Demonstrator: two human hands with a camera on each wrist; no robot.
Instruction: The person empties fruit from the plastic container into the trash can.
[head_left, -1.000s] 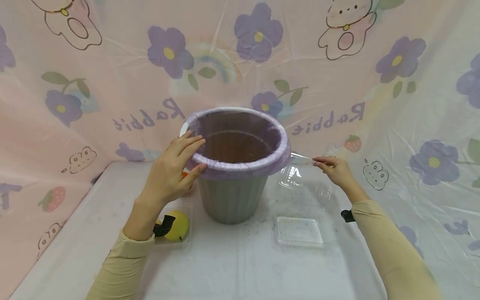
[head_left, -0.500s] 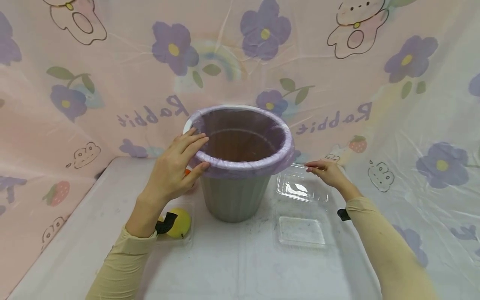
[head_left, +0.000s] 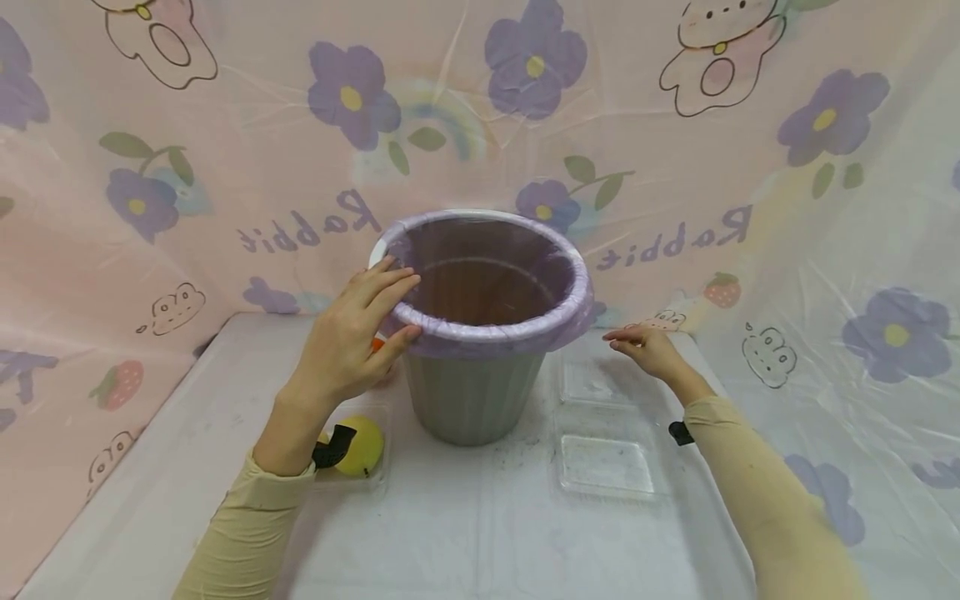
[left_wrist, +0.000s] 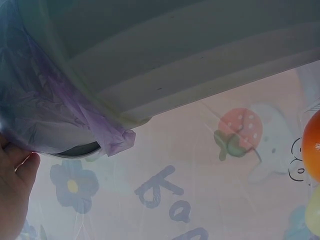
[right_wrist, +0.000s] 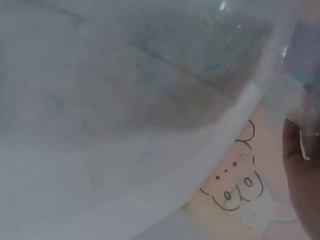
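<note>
A grey trash bin (head_left: 476, 400) stands upright mid-table, a pale purple bag (head_left: 517, 342) folded over its rim. With my left hand (head_left: 341, 337) I grip the rim at its left side, thumb outside and fingers over the edge; the left wrist view shows the fingers (left_wrist: 27, 170) against the bag. My right hand (head_left: 648, 350) is at the far edge of a clear plastic container (head_left: 607, 467), whose lid part (head_left: 596, 383) lies laid back behind the base. In the blurred right wrist view, the fingers (right_wrist: 295, 145) seem to pinch clear plastic (right_wrist: 292, 102).
Left of the bin sits another clear container (head_left: 375, 492) with a round yellow thing (head_left: 360, 446), partly behind my left wrist. An orange thing (head_left: 377, 343) shows behind my left hand. A patterned curtain (head_left: 465, 108) stands behind the white table (head_left: 450, 533).
My right hand has moved lower and slightly left, and the clear lid has come down from a raised tilt to lying flat. My left hand stays on the bin rim.
</note>
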